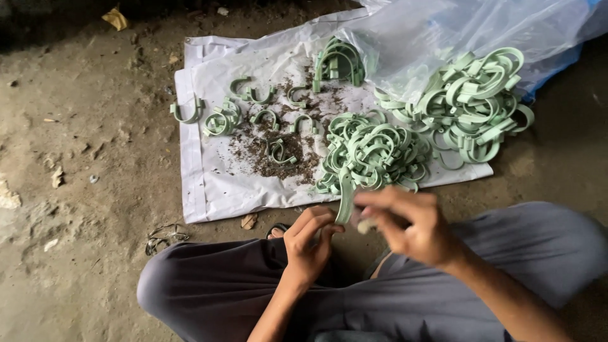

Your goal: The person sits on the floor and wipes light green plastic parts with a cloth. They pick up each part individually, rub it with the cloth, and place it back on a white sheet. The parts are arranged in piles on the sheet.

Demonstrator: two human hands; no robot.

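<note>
Between the knees of a person sitting cross-legged on the floor, the two hands meet over a pale green plastic strip (345,199). The right hand (408,225) is blurred; its thumb and fingers appear pinched together near the strip's lower end, and something small and pale shows under the fingertips, too smeared to name. Its wrist is bent inward, with the bare forearm running down and to the right across the thigh. The left hand (309,244) sits just beside it, fingers curled in a loose half-closed grip with the fingertips at the bottom of the strip; whether they truly clamp it I cannot tell. That forearm rises almost straight from the lower edge of the view. The strip stands nearly upright from the hands, its top reaching the near edge of a tangled pile of green clips (370,155).

Beyond the hands, grey trousers (253,297) cover both bent legs. The pile rests on a white sheet (209,183) spread on the dirt floor (82,190). Dark crumbs (278,158) lie scattered across the sheet's middle, among single U-shaped clips (266,117) lying well apart from one another. A larger heap of clips (472,104) spills from a clear plastic bag (430,31) at the upper right.
</note>
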